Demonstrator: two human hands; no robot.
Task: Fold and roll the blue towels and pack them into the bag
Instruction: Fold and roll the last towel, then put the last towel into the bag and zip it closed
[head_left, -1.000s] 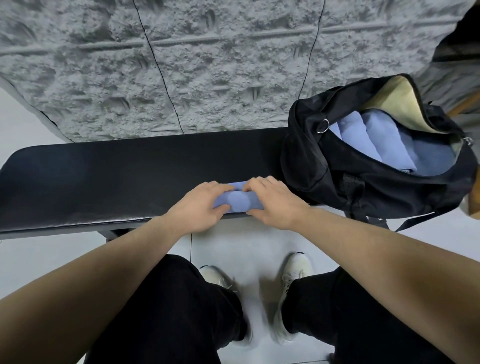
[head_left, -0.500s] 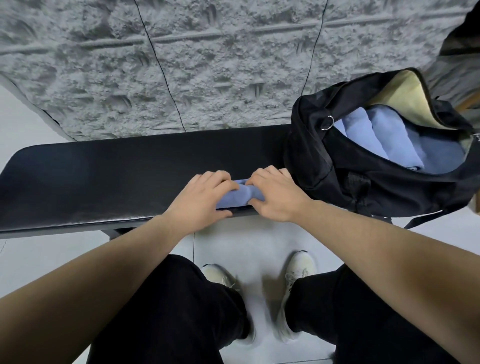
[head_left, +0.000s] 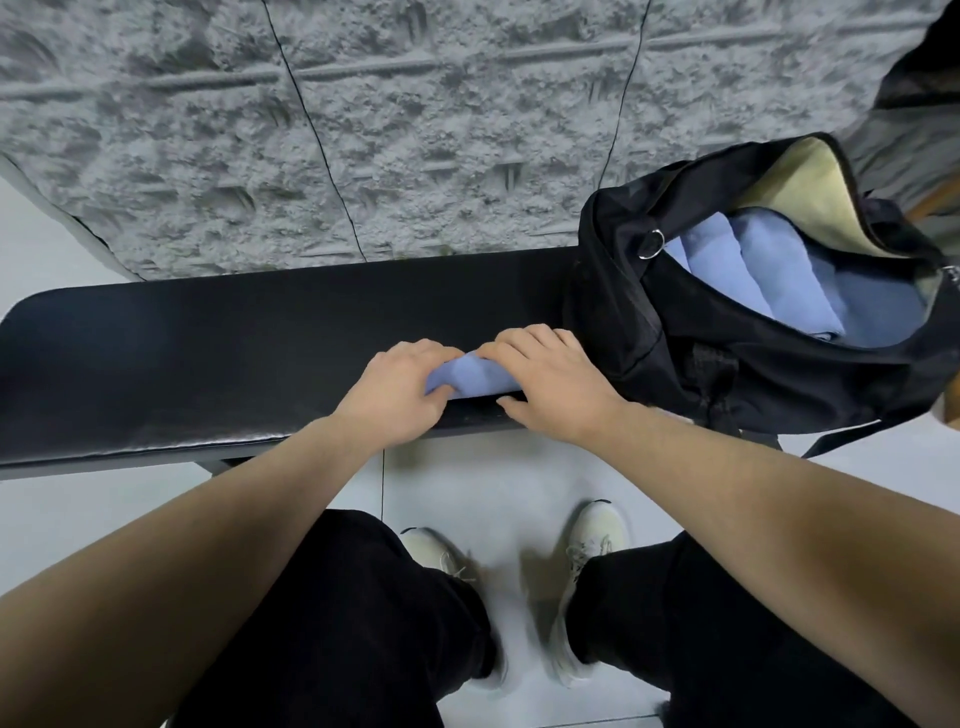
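1. Both bare forearms reached forward from the lower corners of the view and met over the near edge of the black bench (head_left: 182, 364), wrists close together.
2. The left hand (head_left: 402, 389) lay knuckles-up on the left end of a rolled blue towel (head_left: 470, 376), its fingers curled over the top of the roll and the thumb tucked against the near side.
3. The right hand (head_left: 550, 387) covered the right end of the same roll, fingers bent over its top and the thumb stretched along the bench edge just below it; the two sets of fingertips nearly touched above the cloth.
4. The roll rested on the bench near its front edge, between the hands and just left of the bag (head_left: 675, 332).
5. The black bag stood open on the right end of the bench, a pale yellow lining showing at its far flap, and held several rolled towels (head_left: 779, 280) lying side by side.
6. Below the bench, black trousers (head_left: 337, 623) and pale shoes (head_left: 592, 540) stood on the light floor.
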